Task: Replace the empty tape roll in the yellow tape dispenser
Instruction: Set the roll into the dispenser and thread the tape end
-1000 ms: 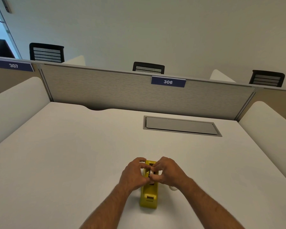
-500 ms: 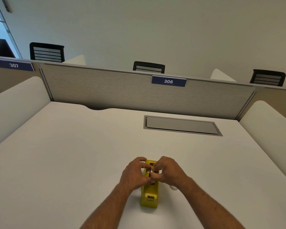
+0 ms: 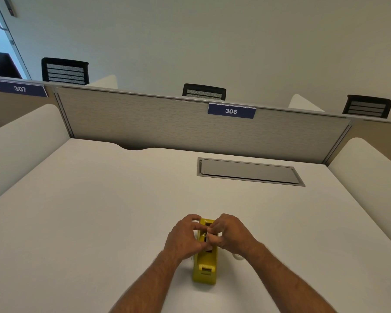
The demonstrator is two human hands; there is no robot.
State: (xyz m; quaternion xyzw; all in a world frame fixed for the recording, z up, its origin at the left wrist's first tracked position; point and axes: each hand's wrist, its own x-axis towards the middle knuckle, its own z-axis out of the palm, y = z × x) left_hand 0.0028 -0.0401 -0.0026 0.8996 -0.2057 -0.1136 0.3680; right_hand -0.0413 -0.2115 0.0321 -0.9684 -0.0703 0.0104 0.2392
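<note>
The yellow tape dispenser (image 3: 204, 271) stands on the white desk (image 3: 99, 211), its cutter end towards me. My left hand (image 3: 184, 237) and my right hand (image 3: 231, 233) meet over its roll well, fingers curled inward. Between the fingertips of both hands shows a small whitish piece, the tape roll (image 3: 209, 234), mostly hidden by fingers. How far it sits in the well cannot be told. A second white roll (image 3: 238, 256) lies on the desk just right of the dispenser, largely covered by my right wrist.
A grey cable hatch (image 3: 248, 171) is set into the desk behind the dispenser. A grey partition (image 3: 145, 123) with the label 306 closes the back, and white side panels (image 3: 370, 163) flank the desk. Black chair backs show beyond the partition.
Both hands stay over the middle of the dispenser. Only the fingertips have shifted slightly around the whitish roll.
</note>
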